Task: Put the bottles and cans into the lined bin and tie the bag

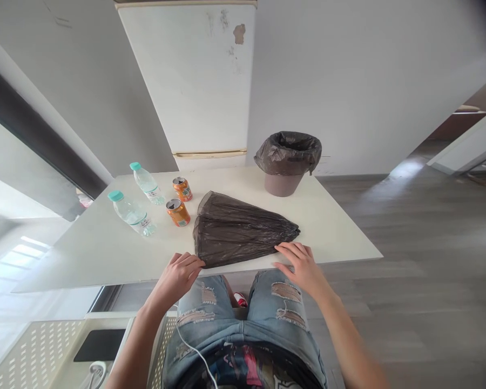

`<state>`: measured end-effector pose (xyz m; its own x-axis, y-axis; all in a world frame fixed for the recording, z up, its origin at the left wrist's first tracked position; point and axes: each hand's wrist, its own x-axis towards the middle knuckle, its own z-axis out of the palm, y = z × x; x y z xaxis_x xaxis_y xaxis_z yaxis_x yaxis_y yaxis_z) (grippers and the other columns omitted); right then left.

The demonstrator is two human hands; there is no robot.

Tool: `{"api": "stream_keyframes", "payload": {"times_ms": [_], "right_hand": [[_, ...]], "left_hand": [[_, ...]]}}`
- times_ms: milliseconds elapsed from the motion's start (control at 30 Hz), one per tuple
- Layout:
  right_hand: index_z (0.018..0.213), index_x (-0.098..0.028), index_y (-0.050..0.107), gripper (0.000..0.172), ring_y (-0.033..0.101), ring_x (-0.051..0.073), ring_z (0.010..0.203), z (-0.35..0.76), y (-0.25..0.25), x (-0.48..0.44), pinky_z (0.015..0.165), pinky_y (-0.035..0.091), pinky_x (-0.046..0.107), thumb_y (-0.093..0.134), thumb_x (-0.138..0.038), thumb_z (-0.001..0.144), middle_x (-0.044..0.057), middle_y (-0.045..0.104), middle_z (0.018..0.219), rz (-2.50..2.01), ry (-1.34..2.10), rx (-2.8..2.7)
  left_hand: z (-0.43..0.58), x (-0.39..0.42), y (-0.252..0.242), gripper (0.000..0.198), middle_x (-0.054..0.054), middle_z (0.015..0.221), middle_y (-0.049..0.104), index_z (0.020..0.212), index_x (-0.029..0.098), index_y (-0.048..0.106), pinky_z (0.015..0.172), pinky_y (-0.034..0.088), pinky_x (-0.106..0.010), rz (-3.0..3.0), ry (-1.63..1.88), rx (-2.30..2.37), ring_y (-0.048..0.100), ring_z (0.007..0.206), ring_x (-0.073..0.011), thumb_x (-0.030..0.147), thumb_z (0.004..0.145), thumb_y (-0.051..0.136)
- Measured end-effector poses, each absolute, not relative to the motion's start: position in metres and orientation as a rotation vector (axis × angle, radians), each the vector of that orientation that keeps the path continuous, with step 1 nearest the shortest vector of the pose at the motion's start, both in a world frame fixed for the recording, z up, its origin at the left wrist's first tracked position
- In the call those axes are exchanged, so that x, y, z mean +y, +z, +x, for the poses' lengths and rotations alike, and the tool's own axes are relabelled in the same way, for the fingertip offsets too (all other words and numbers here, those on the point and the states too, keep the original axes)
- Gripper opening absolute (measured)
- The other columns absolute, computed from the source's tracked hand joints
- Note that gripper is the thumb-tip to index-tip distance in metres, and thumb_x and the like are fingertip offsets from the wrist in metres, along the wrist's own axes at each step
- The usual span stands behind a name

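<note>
A dark, thin plastic garbage bag lies on the white table, fanned out wide on the left and gathered to a narrow end on the right. At its near left corner, my left hand pinches the edge between thumb and fingers. My right hand rests its fingertips on the near edge close to the gathered end, with the thumb held apart below. Beyond the narrow end stands a brownish trash bin, lined with a similar dark bag folded over its rim.
Two orange soda cans stand open on the table, left of the bag. Farther left are two clear bottles with teal caps, one nearer and one behind. A white refrigerator stands behind the table.
</note>
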<state>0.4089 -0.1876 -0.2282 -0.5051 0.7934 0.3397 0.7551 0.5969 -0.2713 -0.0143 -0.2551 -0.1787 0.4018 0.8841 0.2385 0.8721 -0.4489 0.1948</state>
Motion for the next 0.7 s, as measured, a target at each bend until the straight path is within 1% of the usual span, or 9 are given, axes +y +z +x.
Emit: {"api": "stream_keyframes", "payload": {"times_ms": [133, 200, 233, 333, 367, 467, 533, 600, 700], "right_hand": [[0.148, -0.032, 0.058, 0.047, 0.063, 0.032, 0.122, 0.428, -0.236, -0.201, 0.102, 0.049, 0.052, 0.056, -0.049, 0.105, 0.01, 0.071, 0.133, -1.191, 0.065, -2.38], [0.148, -0.033, 0.059, 0.045, 0.063, 0.032, 0.122, 0.435, -0.238, -0.205, 0.103, 0.049, 0.051, 0.057, -0.047, 0.105, 0.01, 0.069, 0.136, -1.208, 0.025, -2.355], [0.148, -0.034, 0.059, 0.046, 0.063, 0.033, 0.123, 0.438, -0.239, -0.205, 0.104, 0.048, 0.052, 0.057, -0.048, 0.104, 0.01, 0.067, 0.14, -1.233, 0.003, -2.335], [0.148, -0.033, 0.059, 0.051, 0.059, 0.036, 0.129, 0.443, -0.242, -0.2, 0.107, 0.046, 0.056, 0.06, -0.053, 0.101, 0.01, 0.064, 0.145, -1.305, -0.045, -2.286], [0.146, -0.033, 0.061, 0.05, 0.058, 0.037, 0.129, 0.444, -0.243, -0.198, 0.107, 0.046, 0.056, 0.061, -0.053, 0.101, 0.01, 0.066, 0.143, -1.308, -0.047, -2.285], [0.132, -0.034, 0.071, 0.033, 0.062, 0.035, 0.124, 0.447, -0.247, -0.194, 0.104, 0.047, 0.055, 0.061, -0.047, 0.102, 0.008, 0.073, 0.13, -1.237, -0.025, -2.303], [0.12, -0.034, 0.075, 0.024, 0.065, 0.032, 0.117, 0.448, -0.249, -0.195, 0.101, 0.049, 0.053, 0.06, -0.04, 0.103, 0.007, 0.076, 0.122, -1.179, 0.007, -2.29], [0.112, -0.033, 0.077, 0.019, 0.067, 0.03, 0.111, 0.448, -0.249, -0.199, 0.098, 0.051, 0.052, 0.059, -0.032, 0.104, 0.006, 0.078, 0.115, -1.142, 0.06, -2.246], [0.105, -0.032, 0.076, 0.018, 0.067, 0.029, 0.108, 0.447, -0.241, -0.205, 0.097, 0.052, 0.052, 0.059, -0.028, 0.103, 0.005, 0.078, 0.111, -1.125, 0.168, -2.148]], "left_hand": [[-0.014, -0.271, -0.174, 0.025, -0.005, 0.106, 0.078, 0.114, 0.026, 0.074, 0.087, 0.049, -0.04, 2.621, 0.548, 1.549, 0.07, 0.096, -0.0219, 0.021, 0.106, 0.051], [-0.017, -0.276, -0.174, 0.023, -0.005, 0.11, 0.078, 0.118, 0.028, 0.074, 0.09, 0.051, -0.041, 2.614, 0.569, 1.528, 0.07, 0.1, -0.0229, 0.023, 0.104, 0.055], [-0.018, -0.277, -0.175, 0.024, -0.006, 0.114, 0.078, 0.123, 0.029, 0.072, 0.093, 0.052, -0.042, 2.604, 0.572, 1.535, 0.07, 0.105, -0.0244, 0.026, 0.102, 0.06], [-0.021, -0.274, -0.181, 0.046, -0.01, 0.129, 0.073, 0.138, 0.029, 0.064, 0.104, 0.05, -0.05, 2.579, 0.571, 1.6, 0.066, 0.12, -0.0308, 0.033, 0.093, 0.074], [-0.022, -0.272, -0.184, 0.047, -0.011, 0.131, 0.073, 0.138, 0.029, 0.064, 0.105, 0.05, -0.051, 2.579, 0.573, 1.61, 0.066, 0.121, -0.0316, 0.032, 0.093, 0.074], [-0.023, -0.268, -0.191, 0.024, -0.009, 0.123, 0.075, 0.119, 0.028, 0.071, 0.103, 0.05, -0.048, 2.593, 0.61, 1.568, 0.069, 0.114, -0.028, 0.021, 0.098, 0.062], [-0.023, -0.268, -0.192, 0.025, -0.007, 0.119, 0.076, 0.111, 0.028, 0.072, 0.102, 0.051, -0.046, 2.584, 0.645, 1.523, 0.069, 0.111, -0.0251, 0.015, 0.1, 0.054], [-0.025, -0.27, -0.189, 0.027, -0.007, 0.118, 0.076, 0.112, 0.028, 0.072, 0.101, 0.051, -0.046, 2.555, 0.694, 1.495, 0.069, 0.111, -0.024, 0.014, 0.101, 0.052], [-0.027, -0.273, -0.18, 0.021, -0.007, 0.117, 0.076, 0.113, 0.028, 0.071, 0.101, 0.052, -0.046, 2.494, 0.8, 1.462, 0.068, 0.111, -0.0236, 0.018, 0.101, 0.057]]}}
